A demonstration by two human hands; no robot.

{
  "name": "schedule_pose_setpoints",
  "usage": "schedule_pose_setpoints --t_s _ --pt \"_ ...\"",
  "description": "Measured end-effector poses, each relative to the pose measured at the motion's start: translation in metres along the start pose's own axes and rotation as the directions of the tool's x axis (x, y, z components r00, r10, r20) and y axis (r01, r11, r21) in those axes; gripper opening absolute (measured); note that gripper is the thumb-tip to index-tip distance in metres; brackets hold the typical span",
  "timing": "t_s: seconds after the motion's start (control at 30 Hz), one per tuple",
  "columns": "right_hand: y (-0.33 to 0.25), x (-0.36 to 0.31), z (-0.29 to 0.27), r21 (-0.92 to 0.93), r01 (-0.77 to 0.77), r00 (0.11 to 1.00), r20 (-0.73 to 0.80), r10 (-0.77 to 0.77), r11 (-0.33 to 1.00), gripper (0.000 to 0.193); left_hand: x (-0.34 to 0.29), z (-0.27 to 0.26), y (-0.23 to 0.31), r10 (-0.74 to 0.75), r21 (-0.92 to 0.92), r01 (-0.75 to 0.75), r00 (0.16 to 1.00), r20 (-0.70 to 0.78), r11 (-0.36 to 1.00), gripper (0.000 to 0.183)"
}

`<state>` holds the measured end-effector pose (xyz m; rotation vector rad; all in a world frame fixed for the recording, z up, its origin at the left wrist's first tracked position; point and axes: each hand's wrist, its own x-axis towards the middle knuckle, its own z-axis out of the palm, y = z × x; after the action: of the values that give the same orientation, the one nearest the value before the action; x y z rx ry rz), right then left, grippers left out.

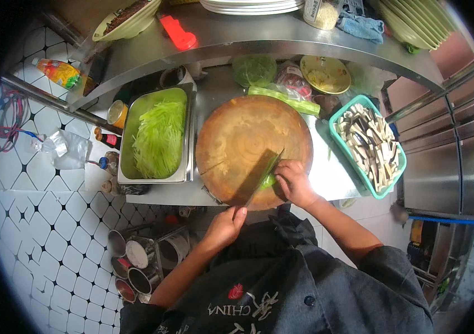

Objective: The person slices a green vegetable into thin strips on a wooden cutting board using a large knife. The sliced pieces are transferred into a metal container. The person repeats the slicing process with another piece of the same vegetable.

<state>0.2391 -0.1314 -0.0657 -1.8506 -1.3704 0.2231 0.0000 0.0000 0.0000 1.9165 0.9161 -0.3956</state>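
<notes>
wooden, round, a chopping board (237, 131) is lying on a steel counter (328, 181) near white tiling (45, 236); the left hand (224, 228) is gripping a knife (255, 191), the right hand (296, 181) is holding a green vegetable piece (269, 181) on the board's near right.

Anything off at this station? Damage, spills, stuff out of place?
The round chopping board has a dark line running in from its left rim, possibly a crack. A crumpled blue cloth looks misplaced on the shelf, near stacked plates.
</notes>
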Motion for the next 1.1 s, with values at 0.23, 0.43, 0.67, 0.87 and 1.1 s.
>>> schedule_pose_setpoints --t_s 0.23,0.43,0.67,0.87,1.1 --pt "0.015 0.005 0.009 -0.019 0.064 0.997 -0.032 -0.065 0.998 0.022 -0.003 -0.010 0.002 0.049 0.010 -0.048 0.998 -0.043 0.999 0.049" --pt "0.022 -0.004 0.007 -0.029 0.075 0.997 -0.013 -0.076 0.997 0.023 -0.025 -0.017 0.032 0.097 -0.019 -0.098 0.994 -0.048 0.995 0.049" --pt "0.027 -0.008 0.010 -0.083 0.080 0.996 -0.017 -0.082 0.993 0.026 -0.014 -0.011 0.023 0.073 -0.004 -0.073 0.997 -0.012 0.997 0.048" --pt "0.027 -0.007 0.009 -0.066 0.098 0.995 -0.008 -0.098 0.993 0.028 0.000 -0.001 0.011 0.045 -0.021 -0.045 0.999 0.005 0.999 0.048" --pt "0.025 -0.008 0.013 -0.057 0.080 0.996 -0.042 -0.082 0.995 0.023 0.005 0.000 0.009 0.025 -0.017 -0.024 0.999 0.033 1.000 0.050"
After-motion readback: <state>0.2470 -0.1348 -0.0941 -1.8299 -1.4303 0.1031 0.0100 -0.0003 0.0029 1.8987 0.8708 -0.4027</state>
